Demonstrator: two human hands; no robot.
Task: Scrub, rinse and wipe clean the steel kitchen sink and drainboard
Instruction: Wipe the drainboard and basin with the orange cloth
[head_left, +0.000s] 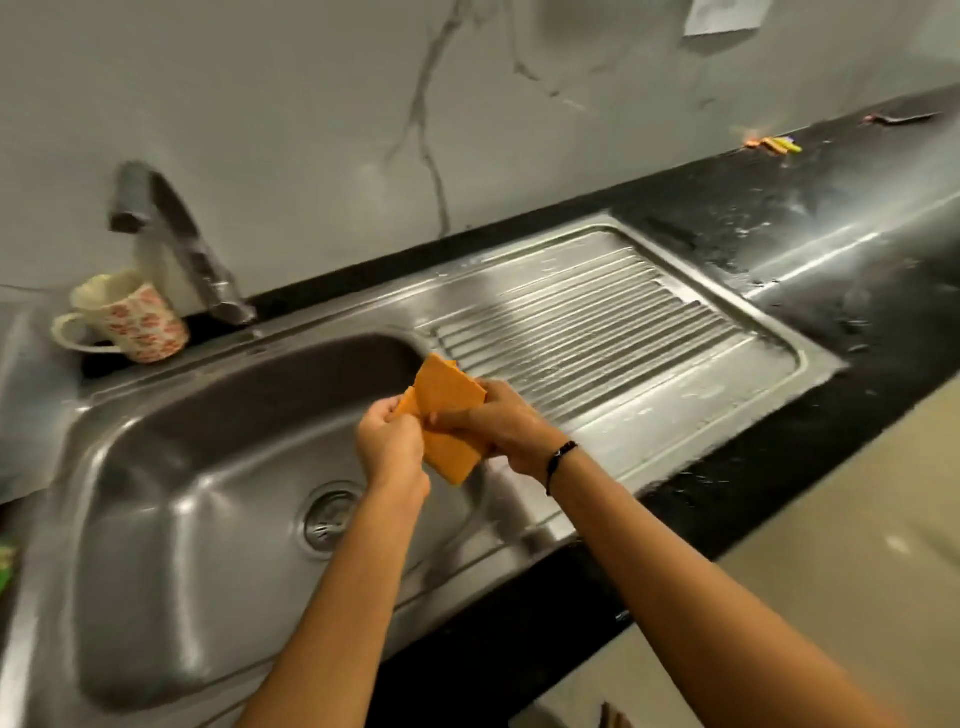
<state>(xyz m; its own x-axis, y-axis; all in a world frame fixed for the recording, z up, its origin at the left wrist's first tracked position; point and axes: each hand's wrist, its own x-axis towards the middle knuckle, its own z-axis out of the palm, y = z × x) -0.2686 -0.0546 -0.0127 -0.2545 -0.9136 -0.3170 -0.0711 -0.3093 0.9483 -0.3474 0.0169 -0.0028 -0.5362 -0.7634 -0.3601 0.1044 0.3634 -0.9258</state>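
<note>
While the sink basin (171, 467) looks wet and free of suds, both hands, the left hand (389, 436) and right hand (498, 421), grip an orange cloth (449, 410) above its right edge, so the streaked drainboard (613, 338) likely awaits wiping.

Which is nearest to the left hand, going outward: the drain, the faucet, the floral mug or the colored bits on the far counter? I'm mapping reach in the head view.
From the left hand:
1. Drain, just below it in the basin.
2. Faucet, behind the basin, upper left.
3. Floral mug, far left, beside the faucet.
4. Colored bits, far right on the black counter.
</note>
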